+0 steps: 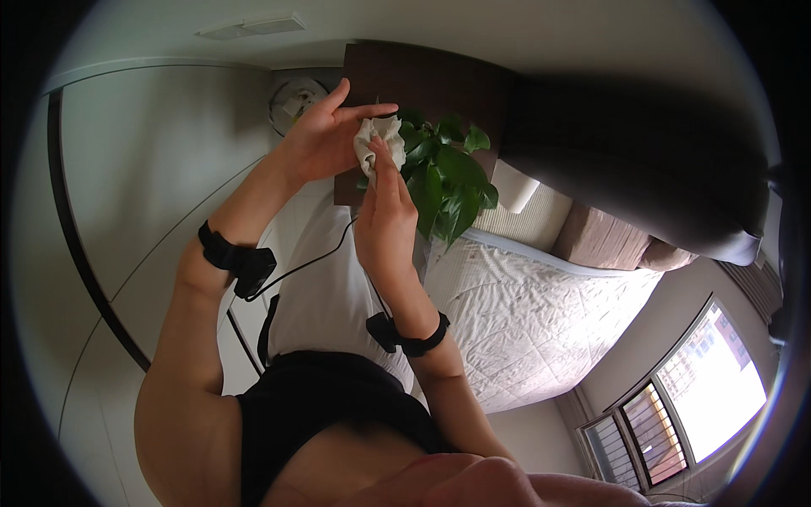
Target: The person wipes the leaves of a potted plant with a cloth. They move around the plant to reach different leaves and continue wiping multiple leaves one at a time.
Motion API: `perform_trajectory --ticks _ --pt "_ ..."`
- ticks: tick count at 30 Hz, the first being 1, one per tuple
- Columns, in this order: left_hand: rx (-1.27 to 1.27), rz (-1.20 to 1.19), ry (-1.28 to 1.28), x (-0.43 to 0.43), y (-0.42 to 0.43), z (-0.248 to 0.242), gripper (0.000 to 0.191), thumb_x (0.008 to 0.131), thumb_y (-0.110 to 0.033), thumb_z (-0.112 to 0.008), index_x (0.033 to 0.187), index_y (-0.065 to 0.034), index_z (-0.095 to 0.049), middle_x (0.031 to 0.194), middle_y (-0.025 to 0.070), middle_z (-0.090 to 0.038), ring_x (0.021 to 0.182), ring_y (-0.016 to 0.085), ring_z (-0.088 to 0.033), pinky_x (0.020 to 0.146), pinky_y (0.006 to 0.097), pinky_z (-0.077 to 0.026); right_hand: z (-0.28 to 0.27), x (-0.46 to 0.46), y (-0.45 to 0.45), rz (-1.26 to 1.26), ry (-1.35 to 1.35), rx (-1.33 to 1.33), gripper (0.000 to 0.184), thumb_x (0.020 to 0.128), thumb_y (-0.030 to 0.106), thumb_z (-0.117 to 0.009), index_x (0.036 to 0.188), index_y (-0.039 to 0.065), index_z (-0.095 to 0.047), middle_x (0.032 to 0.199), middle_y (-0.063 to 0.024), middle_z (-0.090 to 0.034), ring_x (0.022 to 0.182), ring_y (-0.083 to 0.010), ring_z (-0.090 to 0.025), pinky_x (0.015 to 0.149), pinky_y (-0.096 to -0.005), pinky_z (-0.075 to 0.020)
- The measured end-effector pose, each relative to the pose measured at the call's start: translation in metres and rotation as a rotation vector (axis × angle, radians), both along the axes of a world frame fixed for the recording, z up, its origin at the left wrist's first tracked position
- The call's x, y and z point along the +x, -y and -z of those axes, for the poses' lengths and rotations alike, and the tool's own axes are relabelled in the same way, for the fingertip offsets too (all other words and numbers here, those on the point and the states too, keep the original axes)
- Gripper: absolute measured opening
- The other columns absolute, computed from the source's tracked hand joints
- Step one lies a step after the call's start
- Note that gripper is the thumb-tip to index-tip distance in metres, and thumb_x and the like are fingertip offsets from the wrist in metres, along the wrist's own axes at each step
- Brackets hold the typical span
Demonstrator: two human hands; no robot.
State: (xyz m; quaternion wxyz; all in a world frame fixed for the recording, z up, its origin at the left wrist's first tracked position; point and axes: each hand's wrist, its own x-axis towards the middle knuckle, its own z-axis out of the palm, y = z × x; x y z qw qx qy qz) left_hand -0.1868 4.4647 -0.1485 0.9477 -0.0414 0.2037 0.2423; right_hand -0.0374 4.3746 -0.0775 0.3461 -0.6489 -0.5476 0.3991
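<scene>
A crumpled white cloth or tissue (382,130) lies under the fingers of my right hand (388,222), which hold it against my left hand (326,142). My left hand is turned palm up, with its thumb raised and its index finger stretched to the right. The cloth hides its other fingers, and whether a leaf is between them cannot be seen. Just right of both hands grows a potted-type plant with broad glossy green leaves (459,168). Its pot is hidden. The plant is at a dark brown bedside cabinet (431,79).
A round clear container (298,101) with pale contents is beyond my left wrist. On the right are a bed with a white quilt (519,317), brown pillows (602,237) and a dark padded headboard (633,171). Pale wardrobe doors (158,158) stand left. A black cable (317,256) runs from my left arm strap.
</scene>
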Motion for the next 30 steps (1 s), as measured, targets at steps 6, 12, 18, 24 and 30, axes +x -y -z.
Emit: perform_trajectory --ticks 6,12,18,24,30 --pt "-0.102 -0.074 -0.035 -0.001 0.002 -0.002 0.080 0.106 -0.062 -0.026 0.154 0.0016 -0.034 0.152 0.0208 -0.045 0.142 0.030 -0.042 0.117 0.0460 -0.035 -0.027 0.029 0.024 0.239 -0.830 -0.411 0.029 0.109 0.012 -0.048 0.131 -0.002 -0.057 0.119 -0.0045 -0.066 0.109 -0.0109 -0.061 0.092 -0.0234 -0.0456" --pt "-0.177 -0.315 -0.356 0.016 0.040 -0.023 0.078 0.107 -0.059 -0.030 0.156 0.0022 -0.030 0.158 0.0171 -0.038 0.150 0.032 -0.031 0.124 0.0463 -0.022 -0.039 0.073 0.037 0.837 -0.986 -0.105 0.033 0.110 0.017 -0.047 0.137 -0.002 -0.053 0.129 -0.0096 -0.062 0.116 -0.0157 -0.060 0.099 -0.0297 -0.0475" --pt "0.352 -0.265 -0.644 0.059 0.083 -0.023 0.056 0.096 -0.001 -0.057 0.150 -0.0038 -0.041 0.149 0.0083 -0.049 0.141 0.020 -0.042 0.119 0.0335 -0.030 0.006 0.054 0.027 0.641 -0.491 -0.009 0.027 0.108 0.012 -0.047 0.130 -0.002 -0.055 0.110 -0.0077 -0.064 0.095 -0.0108 -0.057 0.082 -0.0270 -0.0469" --pt "0.157 -0.322 -0.819 0.086 0.070 -0.012 0.034 0.102 -0.009 -0.055 0.135 -0.0046 -0.056 0.130 0.0045 -0.062 0.121 0.016 -0.058 0.105 0.0302 -0.044 0.050 0.032 -0.001 0.326 0.067 0.051 0.035 0.102 0.004 -0.049 0.136 -0.004 -0.052 0.125 -0.0265 -0.064 0.110 -0.0371 -0.066 0.089 -0.0393 -0.0534" --pt "-0.156 -0.435 -0.570 0.084 0.066 -0.022 0.025 0.107 -0.027 -0.052 0.122 -0.0077 -0.060 0.123 0.0036 -0.063 0.117 0.018 -0.059 0.105 0.0354 -0.045 0.056 0.028 0.001 0.116 0.186 0.111 0.043 0.099 -0.001 -0.048 0.141 0.000 -0.050 0.141 -0.0241 -0.057 0.127 -0.0427 -0.058 0.102 -0.0455 -0.0516"
